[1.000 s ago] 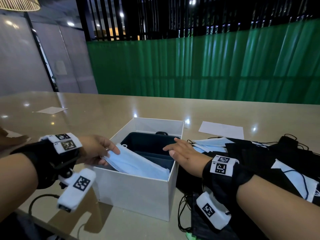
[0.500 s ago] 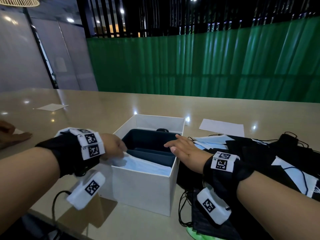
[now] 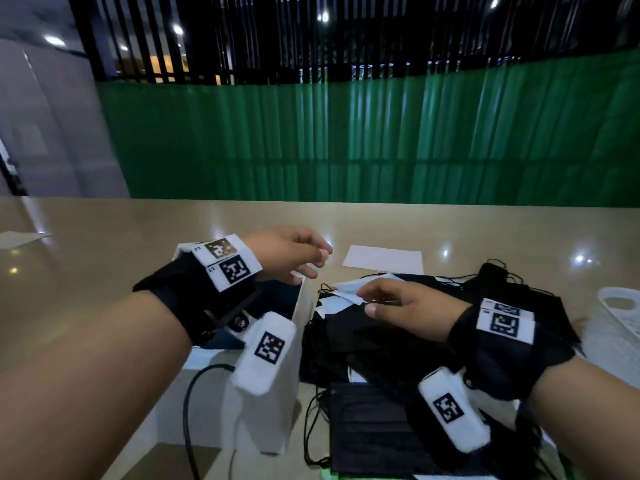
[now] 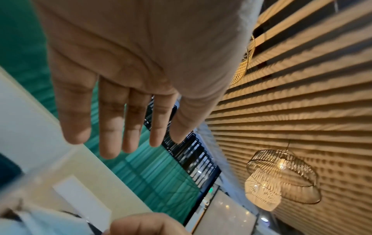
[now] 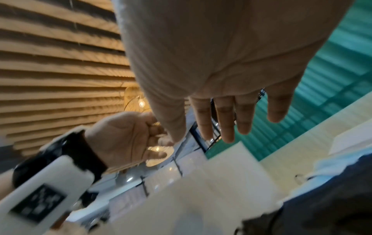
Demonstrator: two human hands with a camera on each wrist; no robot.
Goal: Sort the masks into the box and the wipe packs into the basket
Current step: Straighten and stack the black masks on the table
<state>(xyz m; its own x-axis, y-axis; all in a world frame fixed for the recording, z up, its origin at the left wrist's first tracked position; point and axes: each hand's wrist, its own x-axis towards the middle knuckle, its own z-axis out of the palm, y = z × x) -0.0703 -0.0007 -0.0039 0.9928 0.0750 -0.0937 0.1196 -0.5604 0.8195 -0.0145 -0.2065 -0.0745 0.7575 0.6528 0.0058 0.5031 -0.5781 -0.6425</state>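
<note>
1. Black masks [image 3: 374, 434] lie heaped nearest on the table [image 3: 104, 244].
2. The right hand [image 3: 405, 306], fingers straight, holds nothing above the blue masks [image 3: 346, 292].
3. The left hand [image 3: 287, 251], relaxed and empty, hovers over the white box [image 3: 277, 410].
4. The basket [image 3: 620, 306] sits far right.

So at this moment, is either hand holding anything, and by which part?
Nothing is held. The left hand hangs open over the box; the right hand reaches, fingers straight, over the light blue masks, gripping none.
</note>
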